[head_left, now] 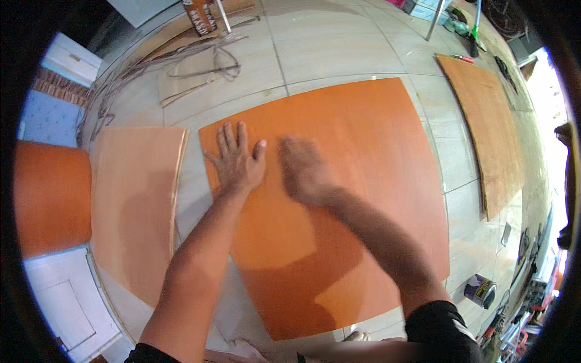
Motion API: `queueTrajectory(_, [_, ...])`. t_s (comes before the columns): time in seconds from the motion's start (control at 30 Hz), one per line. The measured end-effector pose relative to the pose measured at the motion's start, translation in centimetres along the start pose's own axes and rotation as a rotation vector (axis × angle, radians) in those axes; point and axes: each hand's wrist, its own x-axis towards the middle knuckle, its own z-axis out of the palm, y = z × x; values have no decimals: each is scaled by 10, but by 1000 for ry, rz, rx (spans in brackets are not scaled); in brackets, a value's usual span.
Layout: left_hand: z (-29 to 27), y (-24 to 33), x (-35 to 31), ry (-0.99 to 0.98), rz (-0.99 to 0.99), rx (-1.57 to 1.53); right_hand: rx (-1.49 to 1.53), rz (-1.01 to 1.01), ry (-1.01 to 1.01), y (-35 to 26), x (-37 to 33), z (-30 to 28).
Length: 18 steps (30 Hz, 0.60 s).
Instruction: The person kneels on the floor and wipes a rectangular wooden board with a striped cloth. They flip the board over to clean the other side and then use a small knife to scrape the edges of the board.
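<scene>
A large orange sheet (pixel 375 175) lies on the tiled floor in front of me, with a smooth, slightly shiny face. Near its far left edge my left hand (pixel 233 162) rests flat on it, fingers spread and holding nothing. Just to the right, my right hand (pixel 305 172) is over the same sheet, smeared by motion. Its fingers look bent or pressed together, and I cannot make out whether anything is under them. Both forearms reach in from the lower edge and cast shadows across the orange surface.
A plain wooden board (pixel 142 193) lies left of the sheet, beside another orange panel (pixel 51 199). At right are a second board (pixel 487 136) and a paint can (pixel 480 291). Loose cables (pixel 212 63) and cardboard (pixel 181 81) spread at the far left. Part of a foot shows below.
</scene>
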Motion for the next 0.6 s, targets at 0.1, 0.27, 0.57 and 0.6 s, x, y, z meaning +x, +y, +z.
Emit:
queueTrajectory(0.1, [-2,-3,3,16,22,13,142,15,238,5,32,4])
queueTrajectory(0.27, [1,-3,3,-24,-13,40,-86,328,220,148,25,-6])
queueTrajectory(0.57, [-11,4,4,-82,-28,64,-76,670,241,210,26,-28])
queueTrajectory(0.6, [-11,5,4,-84,-30,58,-118,744,240,188,28,-30])
